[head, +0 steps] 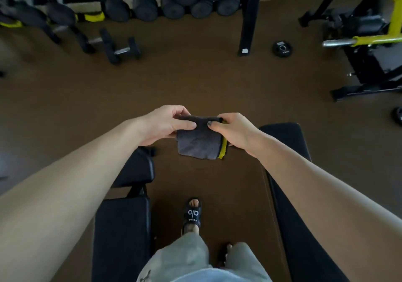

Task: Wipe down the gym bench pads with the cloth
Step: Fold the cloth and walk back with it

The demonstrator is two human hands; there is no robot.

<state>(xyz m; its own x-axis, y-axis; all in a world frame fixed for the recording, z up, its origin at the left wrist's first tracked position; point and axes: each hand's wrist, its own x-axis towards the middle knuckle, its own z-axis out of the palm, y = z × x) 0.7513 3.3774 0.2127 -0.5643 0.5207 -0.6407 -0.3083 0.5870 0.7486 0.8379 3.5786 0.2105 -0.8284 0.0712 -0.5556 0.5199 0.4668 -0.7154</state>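
A folded grey cloth [199, 143] with a yellow edge hangs in the air in front of me, above the floor between two benches. My left hand [165, 125] pinches its top left corner. My right hand [233, 130] pinches its top right corner by the yellow edge. A black bench with two pads [123, 227] stands at my lower left. A second black bench pad [287, 142] runs along my right side, partly hidden under my right forearm. The cloth touches neither bench.
A dumbbell rack [152, 5] lines the far wall, with loose dumbbells [119, 46] on the brown floor before it. A small weight plate [282, 48] lies far right beside a black post [248, 20]. A yellow and black machine [369, 42] stands right. My sandalled foot [192, 214] is between the benches.
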